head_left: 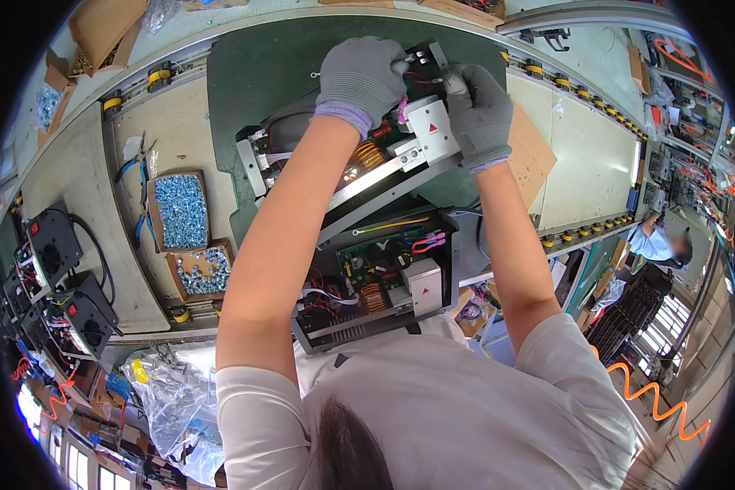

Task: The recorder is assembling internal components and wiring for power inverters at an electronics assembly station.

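Note:
Both my hands wear grey knitted gloves and meet at a small black end panel [438, 55] with metal terminals. My left hand [363, 77] has its fingers closed at the panel's left side; what they pinch is hidden. My right hand [479, 114] grips the panel's right edge, near a thin red wire. Just below lies an open electronic power unit [433, 131] with a silver bracket, a copper coil and a metal frame, tilted on the green mat [261, 65]. A second open unit [420, 286] in a black casing stands nearer to me, with yellow, red and blue wires.
Left of the mat are a cardboard box of blue-silver screws [181, 211], a smaller screw box [204, 271] and blue-handled pliers [144, 220]. Finished-looking black units [55, 245] stand far left. Roller rails [563, 239] edge the bench. A co-worker [663, 245] is at far right.

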Tool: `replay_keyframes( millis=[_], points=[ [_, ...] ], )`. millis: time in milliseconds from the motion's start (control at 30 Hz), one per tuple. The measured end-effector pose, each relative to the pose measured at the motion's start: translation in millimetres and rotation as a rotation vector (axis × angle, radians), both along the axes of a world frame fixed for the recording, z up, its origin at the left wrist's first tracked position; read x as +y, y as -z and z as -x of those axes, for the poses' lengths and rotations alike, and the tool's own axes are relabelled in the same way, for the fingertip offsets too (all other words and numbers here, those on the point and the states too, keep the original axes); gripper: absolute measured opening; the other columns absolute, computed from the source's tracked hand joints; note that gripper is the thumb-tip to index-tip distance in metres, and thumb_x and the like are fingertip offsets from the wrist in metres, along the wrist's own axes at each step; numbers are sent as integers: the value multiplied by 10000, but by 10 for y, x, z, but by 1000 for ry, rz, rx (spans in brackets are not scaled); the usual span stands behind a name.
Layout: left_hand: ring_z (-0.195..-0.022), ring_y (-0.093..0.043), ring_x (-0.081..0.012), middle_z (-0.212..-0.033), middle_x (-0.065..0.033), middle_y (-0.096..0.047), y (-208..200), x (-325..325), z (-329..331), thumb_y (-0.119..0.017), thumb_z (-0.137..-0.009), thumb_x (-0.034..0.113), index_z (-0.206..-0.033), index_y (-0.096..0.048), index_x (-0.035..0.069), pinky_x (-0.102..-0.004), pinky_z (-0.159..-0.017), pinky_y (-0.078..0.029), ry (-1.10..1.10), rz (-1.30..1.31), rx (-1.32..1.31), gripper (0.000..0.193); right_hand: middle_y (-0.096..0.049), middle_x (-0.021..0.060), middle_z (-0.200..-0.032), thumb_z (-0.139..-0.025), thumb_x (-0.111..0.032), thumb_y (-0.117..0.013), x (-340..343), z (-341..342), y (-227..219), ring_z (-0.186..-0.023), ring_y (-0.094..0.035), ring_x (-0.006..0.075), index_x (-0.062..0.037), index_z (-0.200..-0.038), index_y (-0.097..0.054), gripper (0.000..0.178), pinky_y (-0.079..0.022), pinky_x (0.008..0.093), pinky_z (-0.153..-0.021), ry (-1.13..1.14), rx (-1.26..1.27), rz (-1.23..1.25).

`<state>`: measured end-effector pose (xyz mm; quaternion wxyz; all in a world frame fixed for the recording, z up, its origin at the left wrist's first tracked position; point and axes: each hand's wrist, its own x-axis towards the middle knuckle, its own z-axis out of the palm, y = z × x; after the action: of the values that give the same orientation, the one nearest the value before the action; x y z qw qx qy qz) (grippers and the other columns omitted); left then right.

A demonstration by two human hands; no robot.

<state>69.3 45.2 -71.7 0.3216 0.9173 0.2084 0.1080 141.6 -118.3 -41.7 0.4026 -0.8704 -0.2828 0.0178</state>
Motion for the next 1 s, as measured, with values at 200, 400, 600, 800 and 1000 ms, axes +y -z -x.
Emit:
replay_keyframes(
  millis=[200,400,600,800,1000],
  points=[
    [-999,-660,-303,-974,-105,-694,122,-41,-101,-651,-859,230,-968,-752,156,-430,-890,-516,26,-47,-45,165,-697,165,-842,-878,-134,-723,-7,-34,59,-751,-693,279,-16,-949,-716,138,-551,342,-718,11,-12,1],
    [-1059,-641,-305,-1009,-98,-696,89,6,-94,-683,-846,268,-992,-742,141,-435,-918,-501,48,37,-26,202,-691,162,-850,-877,-167,-715,-20,-21,57,-755,-677,305,-14,-941,-721,166,-536,364,-698,-8,-46,-16],
    [-1075,-628,-284,-1034,-58,-717,-48,-126,57,-753,-810,327,-1052,-724,167,-438,-915,-477,39,-79,-325,291,-689,167,-874,-894,-150,-689,5,-23,49,-809,-677,313,1,-953,-719,165,-533,365,-745,11,97,-150],
    [-1023,-635,-271,-983,-8,-737,-61,-207,34,-764,-798,290,-984,-718,177,-430,-852,-472,72,307,-231,222,-700,162,-941,-918,-154,-667,-23,-47,58,-854,-674,302,23,-991,-715,198,-525,350,-788,-42,56,-211],
    [-863,-644,-277,-898,-24,-723,-15,-112,180,-721,-839,256,-930,-715,166,-437,-780,-498,-17,-161,-218,128,-727,119,-939,-922,-145,-678,-8,-22,13,-847,-668,194,15,-1045,-725,207,-522,311,-799,102,318,-276]
  ],
)
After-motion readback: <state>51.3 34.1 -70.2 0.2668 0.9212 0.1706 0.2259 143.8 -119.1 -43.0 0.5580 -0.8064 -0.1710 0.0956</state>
